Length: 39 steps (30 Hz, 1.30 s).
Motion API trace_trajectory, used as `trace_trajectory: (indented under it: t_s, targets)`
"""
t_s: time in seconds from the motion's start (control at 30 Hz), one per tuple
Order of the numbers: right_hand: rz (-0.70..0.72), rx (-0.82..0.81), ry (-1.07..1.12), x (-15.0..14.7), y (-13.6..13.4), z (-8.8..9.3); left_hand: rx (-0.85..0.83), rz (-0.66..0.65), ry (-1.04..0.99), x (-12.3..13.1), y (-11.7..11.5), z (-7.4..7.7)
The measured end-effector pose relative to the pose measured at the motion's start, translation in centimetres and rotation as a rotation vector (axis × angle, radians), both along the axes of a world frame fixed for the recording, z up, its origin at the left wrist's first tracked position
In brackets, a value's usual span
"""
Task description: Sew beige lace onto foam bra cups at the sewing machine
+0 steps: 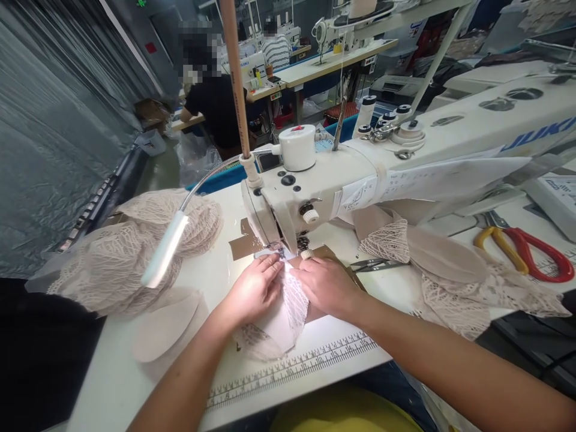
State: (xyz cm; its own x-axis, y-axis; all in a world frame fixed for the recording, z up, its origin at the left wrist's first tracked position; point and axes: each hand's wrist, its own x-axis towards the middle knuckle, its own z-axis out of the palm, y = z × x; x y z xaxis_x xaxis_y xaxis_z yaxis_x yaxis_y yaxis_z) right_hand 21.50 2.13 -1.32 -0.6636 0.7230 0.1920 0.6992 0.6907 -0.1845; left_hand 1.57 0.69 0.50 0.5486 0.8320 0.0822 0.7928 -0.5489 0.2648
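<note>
A beige lace piece (pixel 294 297) lies under the needle area of the white sewing machine (pixel 270 210), its rounded end towards me. My left hand (pixel 257 287) rests on its left side, fingers stretched flat towards the presser foot (pixel 281 252). From the right, my right hand (pixel 326 285) has its fingers bent in at the lace's edge, close to the foot. A smooth pale layer (pixel 274 321) shows within the lace. The hands cover part of the fabric, and the needle tip is too small to make out.
Heaped lace pieces (pixel 121 258) and smooth oval pads (pixel 166 330) lie left, beneath a lit gooseneck lamp (pixel 166 252). Thread snips (pixel 378 264), more lace (pixel 454 300) and red-and-yellow-handled scissors (pixel 535 255) lie right. A ruler strip (pixel 292 372) runs along the front edge. A person (pixel 216 102) sits beyond.
</note>
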Motion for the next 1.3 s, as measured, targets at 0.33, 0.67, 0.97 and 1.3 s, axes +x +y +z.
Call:
trace_trajectory:
  t_s: [0.33, 0.67, 0.97, 1.3]
  targets:
    - [0.019, -0.028, 0.018, -0.2, -0.2, -0.1, -0.051, -0.06, 0.028, -0.9, 0.4, -0.1]
    - [0.033, -0.118, 0.246, 0.6, 0.1, -0.3, -0.01, -0.056, -0.099, -1.0, -1.2, 0.9]
    - [0.004, -0.166, 0.331, 0.8, 0.5, -0.7, 0.048, 0.084, -0.149, 0.4, -3.7, 0.2]
    - [0.056, -0.248, 0.33, 1.0, -0.3, 0.8, 0.029, 0.044, -0.201, -0.1, -4.0, 0.1]
